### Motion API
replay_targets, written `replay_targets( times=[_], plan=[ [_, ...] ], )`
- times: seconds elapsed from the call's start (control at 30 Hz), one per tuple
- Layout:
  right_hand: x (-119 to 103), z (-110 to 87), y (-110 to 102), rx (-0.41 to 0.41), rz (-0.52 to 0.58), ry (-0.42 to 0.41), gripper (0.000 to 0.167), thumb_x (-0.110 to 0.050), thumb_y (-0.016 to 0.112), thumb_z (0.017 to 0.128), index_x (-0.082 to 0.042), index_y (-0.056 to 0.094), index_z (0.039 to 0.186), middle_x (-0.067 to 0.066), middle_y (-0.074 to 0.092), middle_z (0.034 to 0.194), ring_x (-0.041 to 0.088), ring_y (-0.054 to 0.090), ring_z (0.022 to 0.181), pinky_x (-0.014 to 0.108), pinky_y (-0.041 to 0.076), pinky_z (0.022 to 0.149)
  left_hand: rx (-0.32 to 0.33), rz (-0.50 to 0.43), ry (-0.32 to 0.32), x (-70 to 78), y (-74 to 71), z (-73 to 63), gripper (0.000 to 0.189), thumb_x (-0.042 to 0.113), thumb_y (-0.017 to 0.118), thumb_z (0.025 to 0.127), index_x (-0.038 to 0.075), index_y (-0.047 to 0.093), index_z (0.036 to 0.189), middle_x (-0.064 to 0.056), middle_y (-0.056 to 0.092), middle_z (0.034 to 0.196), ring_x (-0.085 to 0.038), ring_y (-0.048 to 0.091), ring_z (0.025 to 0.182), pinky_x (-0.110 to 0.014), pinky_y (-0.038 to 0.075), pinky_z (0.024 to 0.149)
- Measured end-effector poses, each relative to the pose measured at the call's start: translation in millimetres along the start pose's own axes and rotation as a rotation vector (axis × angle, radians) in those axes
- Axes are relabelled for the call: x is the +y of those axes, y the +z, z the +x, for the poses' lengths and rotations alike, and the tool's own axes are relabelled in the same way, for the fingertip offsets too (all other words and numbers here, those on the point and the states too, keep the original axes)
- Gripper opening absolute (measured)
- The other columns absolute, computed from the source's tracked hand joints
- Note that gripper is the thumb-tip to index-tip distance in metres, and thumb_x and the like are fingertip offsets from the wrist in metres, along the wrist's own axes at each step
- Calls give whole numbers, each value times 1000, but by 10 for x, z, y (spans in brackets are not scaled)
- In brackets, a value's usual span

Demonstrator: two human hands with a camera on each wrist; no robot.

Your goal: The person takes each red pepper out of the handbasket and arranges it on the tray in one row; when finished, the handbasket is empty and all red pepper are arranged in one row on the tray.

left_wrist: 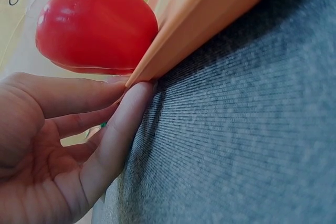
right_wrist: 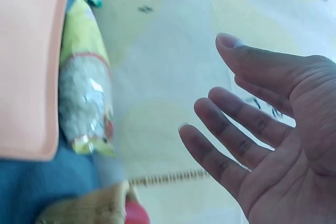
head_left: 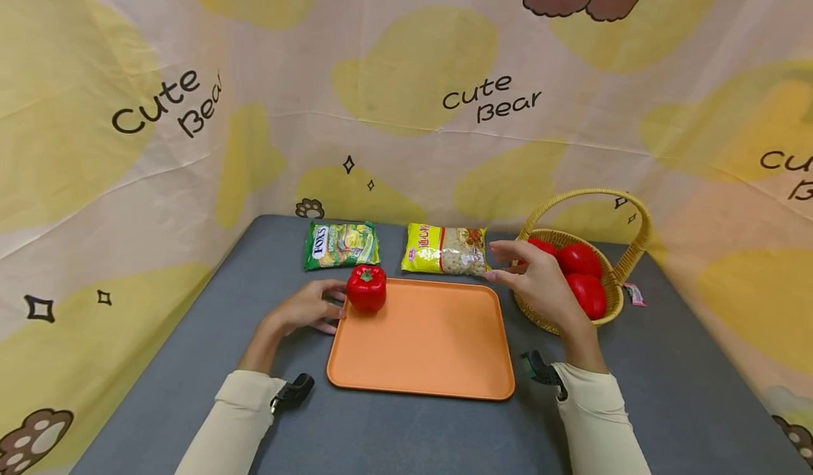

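A red bell pepper [head_left: 366, 289] stands on the back left corner of the orange tray [head_left: 432, 344]. My left hand [head_left: 311, 304] is at the tray's left edge, beside the pepper. In the left wrist view, its thumb [left_wrist: 131, 111] and index finger pinch the tray's rim just below the pepper. My right hand [head_left: 546, 284] hovers between the tray's back right corner and the wicker basket [head_left: 540, 314], fingers spread apart and holding nothing. Several glossy red vegetables [head_left: 579, 260] lie in the basket; their exact kind is unclear.
Behind the tray lie a green FOX'S candy bag [head_left: 346, 244] and a yellow, partly clear food bag [head_left: 438, 249]. The basket's tall handle [head_left: 587, 193] arches upward. A small pink packet [head_left: 634, 294] lies right of the basket. Printed cloth [head_left: 406, 73] walls the grey table's back and sides.
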State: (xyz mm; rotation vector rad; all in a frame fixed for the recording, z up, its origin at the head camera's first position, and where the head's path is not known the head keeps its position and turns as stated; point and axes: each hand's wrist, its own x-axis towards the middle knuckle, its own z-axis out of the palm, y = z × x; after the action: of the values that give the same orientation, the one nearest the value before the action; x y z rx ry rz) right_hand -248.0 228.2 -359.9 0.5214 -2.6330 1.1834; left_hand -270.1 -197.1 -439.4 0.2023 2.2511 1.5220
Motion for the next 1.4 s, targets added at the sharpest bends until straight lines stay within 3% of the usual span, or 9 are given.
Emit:
replay_targets(
  times=[0.2,0.33,0.5,0.57,0.63,0.77,0.97,1.2,1.4],
  plan=[
    [135,-65,-232,43,-3,71,55,-24,84,93,-11,65,143,18,69,131,35,71,109,15,58,81,2,-8,-7,-20,-23,0,66,0,67,94,-7,42,155,-28,52,141,-25,69,99,-42,68,75],
    [242,-89,-340,86,-1,88,55,-23,83,93,-8,64,143,23,71,125,36,71,105,8,54,80,-1,-3,6,-28,-26,-11,67,-1,66,93,-9,41,155,-29,52,140,-26,69,100,-42,68,75],
    [398,-148,-467,138,-24,87,55,-22,82,95,-4,64,143,25,71,127,40,66,115,3,48,88,-2,-10,11,-24,-31,-12,66,0,66,93,-9,42,154,-29,52,140,-25,69,99,-42,68,75],
    [456,-180,-515,144,-39,108,57,-24,82,95,-3,62,144,25,70,130,40,64,120,12,54,95,-2,-12,9,-17,-32,-13,66,0,66,94,-9,42,154,-28,52,140,-25,69,99,-42,68,75],
    [514,-211,-557,137,-48,143,59,-28,81,96,-4,61,146,25,68,134,41,62,124,30,56,104,-4,-8,12,-14,-33,-15,66,0,66,94,-9,42,154,-29,52,140,-25,69,99,-43,68,75],
    [621,-267,-620,114,-27,222,64,-35,79,97,-6,57,150,26,63,142,47,58,130,66,47,110,-4,-4,10,-15,-28,-15,66,-1,66,94,-9,41,155,-29,51,140,-26,69,100,-43,68,75],
    [755,-325,-652,93,-61,287,65,-37,78,97,-6,56,150,26,59,147,48,53,135,65,48,107,5,-3,-6,-16,-21,-6,66,0,66,94,-8,42,155,-28,52,141,-25,69,98,-42,68,76],
    [869,-342,-648,72,-92,349,68,-36,77,97,-4,53,152,30,50,154,53,43,140,75,44,108,3,10,-5,-6,-11,4,66,0,66,94,-8,42,155,-27,53,141,-25,69,98,-42,68,76],
    [915,-355,-622,74,-62,346,68,-32,78,96,-4,53,153,27,56,151,50,44,144,73,40,113,0,10,-5,8,-2,6,65,0,67,94,-8,43,154,-27,53,139,-25,69,98,-42,68,75]
  ],
)
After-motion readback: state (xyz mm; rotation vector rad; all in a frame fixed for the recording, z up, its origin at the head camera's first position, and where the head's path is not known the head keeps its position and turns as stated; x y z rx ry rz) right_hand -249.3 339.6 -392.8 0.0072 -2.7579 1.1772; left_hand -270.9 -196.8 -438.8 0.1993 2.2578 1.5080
